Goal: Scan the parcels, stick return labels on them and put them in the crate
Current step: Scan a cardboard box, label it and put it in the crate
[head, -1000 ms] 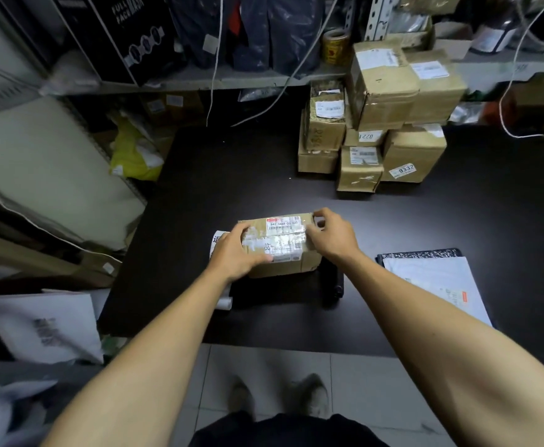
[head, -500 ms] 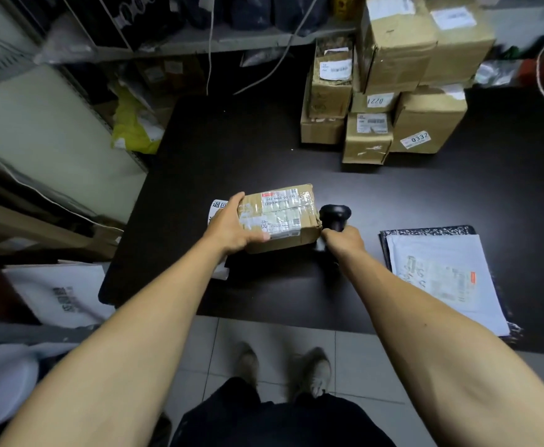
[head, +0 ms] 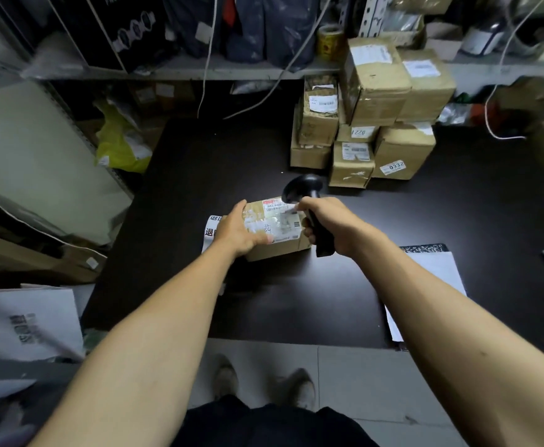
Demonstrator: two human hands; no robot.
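the left hand (head: 235,232) lay flat on the parcel (head: 275,229) at the near table (head: 199,175) edge; the right hand (head: 330,225) gripped the scanner (head: 302,188) over it. labelling and crating seemingly remained; no crate showed.

Dark table (head: 199,175) with one parcel (head: 280,243), stacked boxes (head: 377,124), label sheet (head: 211,230), papers (head: 431,272).
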